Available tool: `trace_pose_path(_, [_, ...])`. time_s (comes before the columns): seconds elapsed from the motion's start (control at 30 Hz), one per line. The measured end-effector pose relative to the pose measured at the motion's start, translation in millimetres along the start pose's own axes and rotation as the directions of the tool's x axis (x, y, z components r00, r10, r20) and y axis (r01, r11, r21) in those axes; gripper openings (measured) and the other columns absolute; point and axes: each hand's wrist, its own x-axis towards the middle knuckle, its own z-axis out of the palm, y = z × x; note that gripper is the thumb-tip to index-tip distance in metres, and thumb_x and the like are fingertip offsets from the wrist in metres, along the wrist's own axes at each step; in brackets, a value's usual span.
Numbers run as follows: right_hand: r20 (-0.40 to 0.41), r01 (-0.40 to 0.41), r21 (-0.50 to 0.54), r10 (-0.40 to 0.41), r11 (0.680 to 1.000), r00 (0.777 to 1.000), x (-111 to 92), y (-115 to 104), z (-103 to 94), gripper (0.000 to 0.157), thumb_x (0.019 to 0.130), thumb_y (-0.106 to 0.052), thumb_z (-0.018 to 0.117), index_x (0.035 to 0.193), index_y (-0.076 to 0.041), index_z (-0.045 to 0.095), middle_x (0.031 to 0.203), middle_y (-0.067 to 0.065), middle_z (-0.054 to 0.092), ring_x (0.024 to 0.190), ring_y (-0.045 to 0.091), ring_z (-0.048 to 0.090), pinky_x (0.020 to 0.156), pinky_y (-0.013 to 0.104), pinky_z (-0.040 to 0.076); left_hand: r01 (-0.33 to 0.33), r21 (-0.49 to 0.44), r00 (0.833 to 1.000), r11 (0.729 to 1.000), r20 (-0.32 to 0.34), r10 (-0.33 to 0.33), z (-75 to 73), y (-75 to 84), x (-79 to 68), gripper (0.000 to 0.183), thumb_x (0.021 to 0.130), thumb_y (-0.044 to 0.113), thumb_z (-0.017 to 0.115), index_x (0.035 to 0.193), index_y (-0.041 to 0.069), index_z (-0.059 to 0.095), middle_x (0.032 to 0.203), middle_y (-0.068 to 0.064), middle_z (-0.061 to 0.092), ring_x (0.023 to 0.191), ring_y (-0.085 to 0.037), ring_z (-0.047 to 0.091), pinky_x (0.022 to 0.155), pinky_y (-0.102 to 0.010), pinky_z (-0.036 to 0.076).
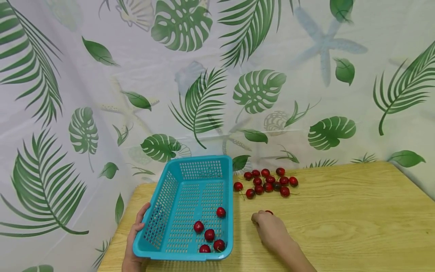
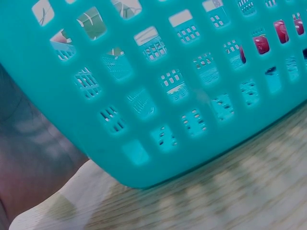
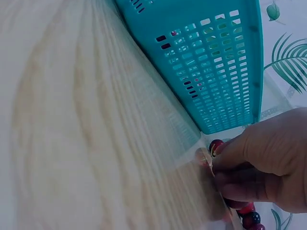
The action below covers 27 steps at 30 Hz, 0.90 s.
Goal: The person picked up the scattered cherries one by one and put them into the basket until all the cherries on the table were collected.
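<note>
Light fingertip pressure should suit the right grip [image 1: 271,229], which pinches a cherry [image 1: 269,212] mostly hidden by the fingers, just right of the turquoise basket [image 1: 230,196] and nearer than the loose cherries [image 1: 268,186] on the bench [image 1: 357,219]; smooth skin may slip or bruise. The left grip [image 1: 133,240] holds the basket's left side, probably a useful brace. The pinched cherry's visible sliver is deep red, matching 5 glossy cherries [image 1: 209,235] in the basket; its stem cannot be made out.
</note>
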Motion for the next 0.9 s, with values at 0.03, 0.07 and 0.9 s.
trace_pose_path(0.03, [-0.009, -0.004, 0.015, 0.004, 1.0, 1.0, 0, 0, -0.9, 0.009, 0.089, 0.0, 0.068, 0.091, -0.006, 0.074, 0.083, 0.003, 0.066, 0.079, 0.021, 0.065, 0.069, 0.038, 0.054, 0.001, -0.001, 1.0, 1.0, 0.0, -0.001, 0.1, 0.0, 0.1, 0.064, 0.1, 0.012, 0.003, 0.157, 0.038, 0.019, 0.149, 0.016, 0.039, 0.13, -0.011, 0.044, 0.101, -0.034, 0.041])
trace_pose_path(0.07, [-0.015, -0.009, 0.029, 0.009, 1.0, 1.0, 0, 0, -2.2, 0.009, 0.089, 0.0, 0.068, 0.092, -0.005, 0.074, 0.084, 0.004, 0.068, 0.081, 0.022, 0.066, 0.071, 0.039, 0.054, 0.004, -0.004, 1.0, 1.0, -0.002, -0.004, 0.4, 0.5, 0.1, 0.064, 0.1, 0.012, 0.003, 0.157, 0.038, 0.018, 0.149, 0.016, 0.039, 0.13, -0.011, 0.044, 0.101, -0.033, 0.041])
trace_pose_path(0.9, [-0.016, -0.169, 0.122, 0.172, 0.978, 0.985, -6, 39, -52.5, 0.009, 0.085, -0.001, 0.068, 0.078, -0.007, 0.066, 0.072, 0.001, 0.062, 0.066, 0.015, 0.056, 0.062, 0.036, 0.049, -0.012, -0.04, 0.999, 0.999, 0.043, 0.014, 2.8, 3.2, -0.4, 0.066, 0.101, 0.012, 0.0, 0.154, 0.043, 0.025, 0.148, 0.017, 0.039, 0.129, -0.014, 0.045, 0.099, -0.037, 0.043])
